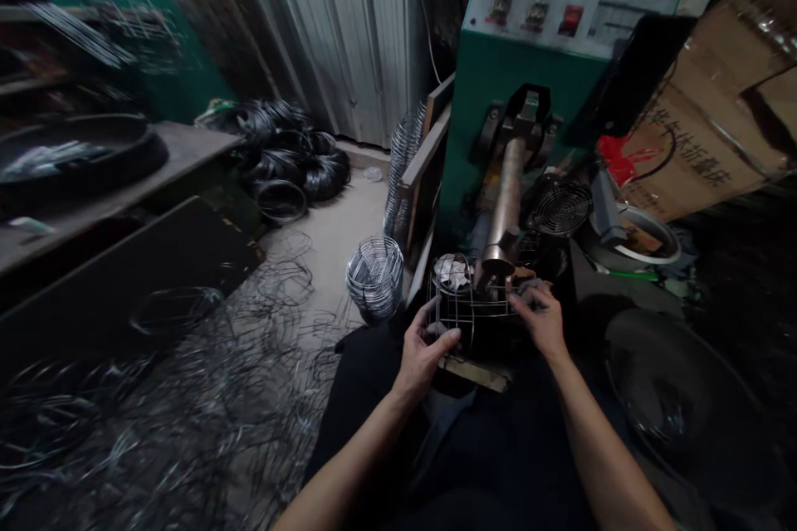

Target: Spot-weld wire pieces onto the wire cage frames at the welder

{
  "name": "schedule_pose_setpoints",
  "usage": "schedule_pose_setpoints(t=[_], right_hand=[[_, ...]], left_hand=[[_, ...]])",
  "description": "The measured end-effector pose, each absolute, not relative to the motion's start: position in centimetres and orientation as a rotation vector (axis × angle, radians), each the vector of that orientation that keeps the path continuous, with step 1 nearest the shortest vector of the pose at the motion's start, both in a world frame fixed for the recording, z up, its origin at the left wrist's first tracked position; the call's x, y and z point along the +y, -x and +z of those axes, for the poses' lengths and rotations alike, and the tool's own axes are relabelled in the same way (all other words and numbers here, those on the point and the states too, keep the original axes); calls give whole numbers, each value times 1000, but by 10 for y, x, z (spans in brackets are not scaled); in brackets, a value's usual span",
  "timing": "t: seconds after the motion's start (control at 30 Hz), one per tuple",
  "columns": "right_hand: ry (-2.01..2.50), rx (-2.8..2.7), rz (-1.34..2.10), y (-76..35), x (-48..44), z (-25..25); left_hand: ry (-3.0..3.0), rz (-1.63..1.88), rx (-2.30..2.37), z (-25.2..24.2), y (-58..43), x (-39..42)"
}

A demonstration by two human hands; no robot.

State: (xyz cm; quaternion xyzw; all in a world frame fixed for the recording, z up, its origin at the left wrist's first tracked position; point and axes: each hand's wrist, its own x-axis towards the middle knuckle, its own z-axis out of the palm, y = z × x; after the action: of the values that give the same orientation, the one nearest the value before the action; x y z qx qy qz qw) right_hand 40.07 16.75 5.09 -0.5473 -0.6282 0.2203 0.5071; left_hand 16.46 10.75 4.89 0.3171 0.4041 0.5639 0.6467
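A small wire cage made of thin rings and ribs sits under the copper-coloured arm of a green welding machine. My left hand grips the cage's left side, fingers curled round the wires. My right hand rests on its right side, fingers bent over the top ring. The arm's round tip meets the cage's upper edge between my hands. A crumpled white rag lies just behind the cage.
A wire basket of rings stands on the floor to the left. Loose wire rings litter the floor. Black wire coils lie by the corrugated wall. A stack of rings leans on a wooden frame. A small fan and cardboard boxes are right.
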Motion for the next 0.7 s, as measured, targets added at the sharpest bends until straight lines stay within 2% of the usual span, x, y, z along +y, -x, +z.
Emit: schedule_pose_setpoints(t=[0.7], right_hand=[[1340, -1483, 553, -406, 194, 57]], left_hand=[[-726, 1273, 880, 47, -174, 133]])
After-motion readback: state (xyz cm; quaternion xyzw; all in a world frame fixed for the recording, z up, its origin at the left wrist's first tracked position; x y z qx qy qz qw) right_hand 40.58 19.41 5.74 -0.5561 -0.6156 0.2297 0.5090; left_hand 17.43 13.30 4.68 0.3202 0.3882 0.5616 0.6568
